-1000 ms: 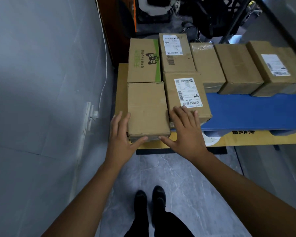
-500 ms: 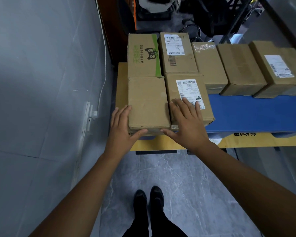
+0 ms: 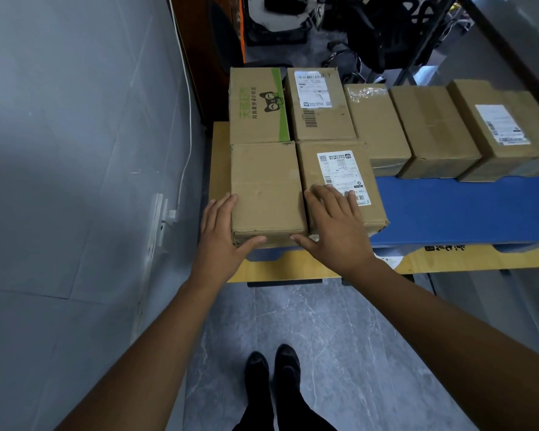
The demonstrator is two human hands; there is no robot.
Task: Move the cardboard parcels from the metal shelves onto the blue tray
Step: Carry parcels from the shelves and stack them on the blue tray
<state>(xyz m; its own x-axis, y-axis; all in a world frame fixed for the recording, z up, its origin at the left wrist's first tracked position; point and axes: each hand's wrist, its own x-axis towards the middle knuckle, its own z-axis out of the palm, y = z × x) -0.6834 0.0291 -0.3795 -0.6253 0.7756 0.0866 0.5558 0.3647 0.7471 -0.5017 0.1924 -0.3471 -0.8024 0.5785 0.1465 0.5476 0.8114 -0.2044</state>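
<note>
You have pushed the plain brown cardboard parcel back flush against the green-striped printed box at 12 o'clock on the flat blue plastic tray, left hand and right hand fingers spread wide, so it looks placed.

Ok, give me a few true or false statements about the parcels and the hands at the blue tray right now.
1. Seven parcels sit at the blue tray. True.
2. The left hand rests on the green-striped parcel. False: it is at the plain front parcel.
3. The right hand lies on the labelled front parcel. True.
4. The tray's right front is full. False: bare blue shows there.
</note>
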